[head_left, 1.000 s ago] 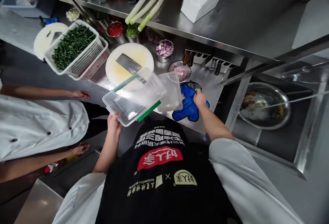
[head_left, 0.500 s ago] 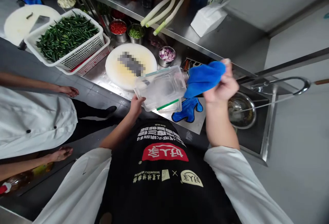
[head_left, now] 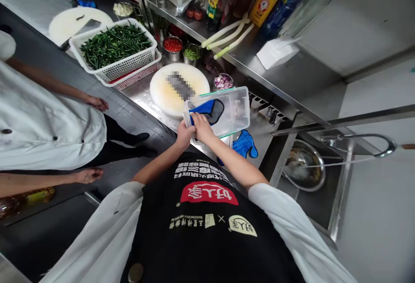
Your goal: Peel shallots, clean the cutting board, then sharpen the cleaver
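A clear plastic container (head_left: 238, 106) is tilted in front of me, held at its left end by my closed left hand (head_left: 184, 136). My right hand (head_left: 201, 128) reaches over it, its fingers closed on a blue cloth (head_left: 204, 108) with a grey patch, which lies against the container's wall. My two hands nearly touch. Below the container, another box with a pale rim (head_left: 228, 140) shows in part. A second blue cloth (head_left: 245, 143) rests on the counter to its right. Just behind is a round white cutting board (head_left: 158, 85) with a pixelated dark shape on it.
A basket of green chillies (head_left: 116, 43) stands to the left. Metal cups hold red chillies (head_left: 172, 44) and shallots (head_left: 223, 81). Leeks (head_left: 227, 36) lie on the shelf. At right, water runs from a tap (head_left: 385, 144) into a bowl (head_left: 304, 166). Another person (head_left: 52, 114) stands at left.
My right hand has come down and left with the blue cloth, from beside the container to its inside. The container stays in my left hand. The view has shifted.
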The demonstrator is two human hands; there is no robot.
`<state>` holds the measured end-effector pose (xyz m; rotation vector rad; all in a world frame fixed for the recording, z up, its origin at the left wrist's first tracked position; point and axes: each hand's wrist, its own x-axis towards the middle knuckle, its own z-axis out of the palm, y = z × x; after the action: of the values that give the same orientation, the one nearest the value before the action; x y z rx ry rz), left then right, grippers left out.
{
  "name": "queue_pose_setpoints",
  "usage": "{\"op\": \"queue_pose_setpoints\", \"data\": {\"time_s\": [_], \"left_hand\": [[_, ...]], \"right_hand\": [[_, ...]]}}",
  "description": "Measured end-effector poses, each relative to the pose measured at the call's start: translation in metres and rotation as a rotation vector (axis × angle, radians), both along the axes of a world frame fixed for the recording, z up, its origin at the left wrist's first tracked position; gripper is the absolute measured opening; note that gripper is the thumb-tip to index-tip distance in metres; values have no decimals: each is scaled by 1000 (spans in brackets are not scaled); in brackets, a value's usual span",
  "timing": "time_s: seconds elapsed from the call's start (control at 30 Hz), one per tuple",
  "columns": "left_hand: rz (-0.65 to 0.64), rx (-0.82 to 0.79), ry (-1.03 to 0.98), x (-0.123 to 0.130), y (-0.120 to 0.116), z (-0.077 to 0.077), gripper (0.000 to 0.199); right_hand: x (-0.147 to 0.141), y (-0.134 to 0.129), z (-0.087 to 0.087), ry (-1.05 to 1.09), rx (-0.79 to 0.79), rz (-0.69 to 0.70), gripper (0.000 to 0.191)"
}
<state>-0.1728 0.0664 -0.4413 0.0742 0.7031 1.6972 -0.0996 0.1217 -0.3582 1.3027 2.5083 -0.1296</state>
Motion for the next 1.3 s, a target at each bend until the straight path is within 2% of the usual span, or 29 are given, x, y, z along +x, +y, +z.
{"op": "queue_pose_setpoints", "data": {"time_s": [0.07, 0.17, 0.2, 0.3, 0.37, 0.43, 0.53, 0.57, 0.63, 0.7, 0.77, 0.87, 0.93, 1.0, 1.07, 1.13, 1.2, 1.3], "left_hand": [[11, -10, 0, -6, 3, -1, 23], [3, -13, -10, -16, 4, -5, 27], [4, -20, -14, -19, 3, -7, 28], [34, -56, -21, -20, -5, -9, 25], [40, -65, -37, -14, -10, -7, 23], [8, -51, -63, -6, -14, -2, 23], [-28, -34, -63, 2, -14, 6, 27], [-26, -35, -46, 1, -12, 7, 28], [-16, -35, -7, -7, -8, 8, 26], [-4, -35, 3, -18, -5, 7, 24], [6, -43, -16, -28, -3, 5, 24], [9, -42, -73, -35, -3, 2, 27], [19, -37, -104, -35, -5, 1, 30], [43, -39, -104, -34, -7, 1, 32], [61, -38, -74, -33, -8, 1, 31], [43, -20, -52, -31, -7, 4, 29], [26, -2, -55, -30, -4, 8, 26], [42, -11, -73, -32, -1, 12, 21]], "right_hand": [[-10, 15, 1, -15, -52, 116, 73], [-2, 51, 24, -20, -31, 141, 71], [6, 63, 36, -23, 18, 90, 73], [36, 87, 68, -55, 205, -177, 78], [49, 90, 78, -49, 294, -320, 78], [48, 87, 72, 10, 343, -421, 74], [18, 73, 42, 137, 357, -515, 72], [5, 68, 29, 168, 327, -503, 73], [-18, 56, 8, 193, 221, -396, 75], [-29, 44, -3, 148, 80, -243, 75], [-24, 34, 1, 51, -65, -78, 72], [8, 35, 28, -93, -190, 64, 59], [31, 49, 53, -139, -103, -6, 57], [44, 70, 74, -106, 81, -162, 61], [41, 87, 81, 21, 254, -312, 63], [22, 90, 70, 169, 313, -418, 64], [-6, 77, 47, 254, 237, -431, 68], [-40, 48, 14, 207, 38, -224, 78]]}}
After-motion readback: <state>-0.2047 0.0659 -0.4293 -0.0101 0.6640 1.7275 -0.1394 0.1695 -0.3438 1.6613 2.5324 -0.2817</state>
